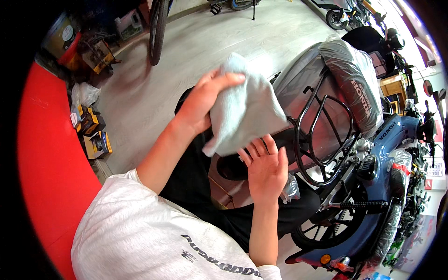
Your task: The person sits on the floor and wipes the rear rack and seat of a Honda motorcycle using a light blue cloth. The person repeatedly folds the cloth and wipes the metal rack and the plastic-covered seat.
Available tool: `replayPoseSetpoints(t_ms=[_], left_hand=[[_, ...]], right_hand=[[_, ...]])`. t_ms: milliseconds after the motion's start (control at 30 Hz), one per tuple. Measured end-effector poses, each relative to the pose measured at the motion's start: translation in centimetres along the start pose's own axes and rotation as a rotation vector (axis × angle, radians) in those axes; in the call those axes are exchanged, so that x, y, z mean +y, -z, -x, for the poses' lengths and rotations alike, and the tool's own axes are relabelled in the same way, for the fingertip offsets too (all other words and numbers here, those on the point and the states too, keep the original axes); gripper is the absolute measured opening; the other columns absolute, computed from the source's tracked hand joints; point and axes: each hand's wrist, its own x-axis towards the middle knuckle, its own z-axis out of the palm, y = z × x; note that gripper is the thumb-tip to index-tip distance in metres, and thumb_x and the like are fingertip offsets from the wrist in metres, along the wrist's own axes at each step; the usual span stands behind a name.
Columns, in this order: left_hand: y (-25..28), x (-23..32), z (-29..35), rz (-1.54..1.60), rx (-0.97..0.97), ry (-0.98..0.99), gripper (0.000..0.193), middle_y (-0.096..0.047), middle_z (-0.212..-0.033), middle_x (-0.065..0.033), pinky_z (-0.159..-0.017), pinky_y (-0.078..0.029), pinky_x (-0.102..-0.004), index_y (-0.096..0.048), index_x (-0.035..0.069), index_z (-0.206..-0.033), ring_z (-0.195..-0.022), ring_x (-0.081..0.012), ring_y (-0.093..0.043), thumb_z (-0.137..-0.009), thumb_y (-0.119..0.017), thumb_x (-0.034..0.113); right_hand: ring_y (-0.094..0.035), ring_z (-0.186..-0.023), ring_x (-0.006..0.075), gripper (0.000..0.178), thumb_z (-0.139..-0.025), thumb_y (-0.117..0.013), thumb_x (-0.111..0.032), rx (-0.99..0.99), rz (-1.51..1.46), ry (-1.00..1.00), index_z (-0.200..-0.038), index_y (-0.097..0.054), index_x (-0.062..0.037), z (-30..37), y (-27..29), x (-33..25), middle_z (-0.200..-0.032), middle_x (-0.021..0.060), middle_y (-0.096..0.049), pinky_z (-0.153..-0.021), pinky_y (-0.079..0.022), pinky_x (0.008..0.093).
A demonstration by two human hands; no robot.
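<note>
A pale grey-blue cloth (245, 109) hangs creased from my left hand (205, 95), which pinches it with the thumb on top. My right hand (266, 170) is just below the cloth, palm up and fingers spread. Its fingertips reach the cloth's lower edge; whether they touch it I cannot tell. Beyond the cloth, to the right, stands a grey motorbike (298, 88) with a plastic-wrapped seat (352, 84) and a black tubular guard (326, 130). Neither hand is on the bike.
A blue motorbike (392, 140) stands close on the right, its rear wheel (333, 228) near my knee. On the left are a red surface (51, 163), small boxes (95, 133) and a plastic bag (85, 94). A tyre (158, 32) stands on the pale floor (200, 37) at the back.
</note>
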Motion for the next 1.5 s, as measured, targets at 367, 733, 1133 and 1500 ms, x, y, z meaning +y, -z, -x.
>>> replayPoseSetpoints(t_ms=[367, 733, 1133, 1500], left_hand=[[-5.5, -2.1, -10.1, -0.785, -0.199, -0.603, 0.038, -0.069, -0.1, -0.014, -0.085, -0.051, -0.0359, -0.063, -0.002, -0.11, -0.093, -0.0218, -0.065, -0.084, -0.074, 0.024], [-5.6, -5.9, -12.0, -0.22, -0.65, -0.022, 0.018, -0.062, -0.099, 0.0013, -0.08, -0.046, -0.021, -0.058, 0.005, -0.113, -0.091, -0.0052, -0.056, -0.097, -0.062, 0.013], [-5.5, -8.4, -11.5, -0.023, -0.493, 0.262, 0.017, -0.071, -0.098, -0.0015, -0.077, -0.056, -0.0291, -0.067, 0.006, -0.108, -0.087, -0.0118, -0.068, -0.095, -0.065, 0.016], [-6.3, -7.8, -9.4, 0.281, -0.535, 0.493, 0.014, -0.071, -0.094, -0.0011, -0.061, -0.06, -0.0262, -0.062, 0.009, -0.111, -0.074, -0.0096, -0.07, -0.099, -0.059, 0.017]], right_hand=[[-0.045, -0.137, 0.0357, 0.052, -0.099, -0.048, -0.024, 0.019, 0.213, 0.101, -0.142, -0.043, 0.0052, 1.8, -0.3, -0.7, -0.145, 0.025, -0.047, -0.107, -0.043, 0.0444], [-0.044, -0.137, 0.0366, 0.052, -0.098, -0.049, -0.022, -0.063, 0.125, 0.084, -0.141, -0.043, 0.0064, 1.5, 0.4, -1.3, -0.145, 0.0263, -0.046, -0.105, -0.045, 0.0468], [-0.05, -0.132, 0.0324, 0.043, -0.098, -0.053, -0.017, -0.077, 0.137, 0.101, -0.135, -0.052, 0.0054, 2.0, 0.9, -0.9, -0.137, 0.0236, -0.055, -0.097, -0.051, 0.0439], [-0.051, -0.132, 0.0338, 0.04, -0.1, -0.05, -0.015, -0.112, 0.205, 0.129, -0.135, -0.052, 0.0047, 2.0, 1.2, -0.5, -0.136, 0.0242, -0.056, -0.098, -0.05, 0.0442]])
